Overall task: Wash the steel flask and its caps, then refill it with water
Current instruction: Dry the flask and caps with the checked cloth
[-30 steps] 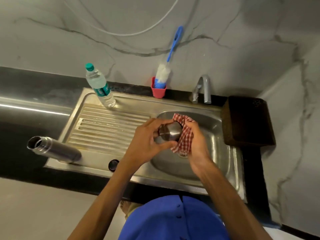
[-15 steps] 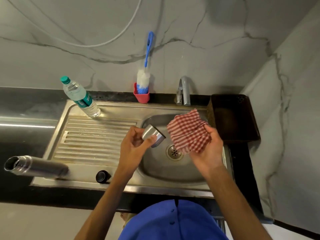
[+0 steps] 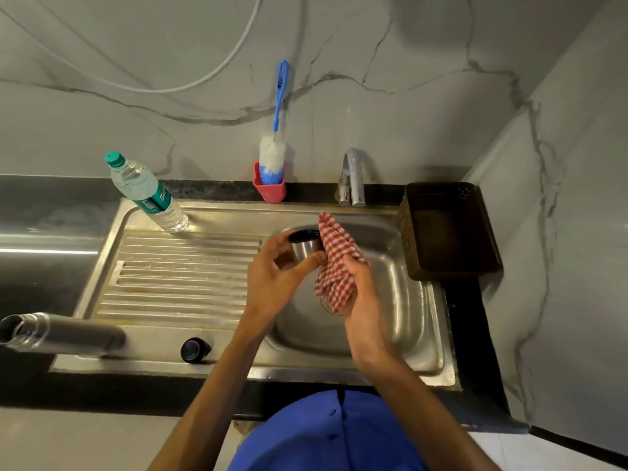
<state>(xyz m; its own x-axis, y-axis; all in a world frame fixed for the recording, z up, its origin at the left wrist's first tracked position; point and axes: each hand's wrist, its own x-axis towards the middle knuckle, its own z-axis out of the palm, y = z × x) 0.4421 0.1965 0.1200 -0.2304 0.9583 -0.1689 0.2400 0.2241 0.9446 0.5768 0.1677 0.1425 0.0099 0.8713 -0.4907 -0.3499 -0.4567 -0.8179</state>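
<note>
Over a steel sink (image 3: pixel 413 321), cylindrical steel cap (image 3: pixel 304 249) against crumpled checked cloth (image 3: pixel 336 266).

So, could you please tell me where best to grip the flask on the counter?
Grip the flask around its smooth mid-body, coming down from above. It lies on its side, open threaded mouth pointing left, so the plain barrel offers the surest hold.

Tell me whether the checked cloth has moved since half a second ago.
Yes. The checked cloth now lies against the steel cap, over the sink drain; before, it was spread apart from the cap, nearer the basket.
</note>
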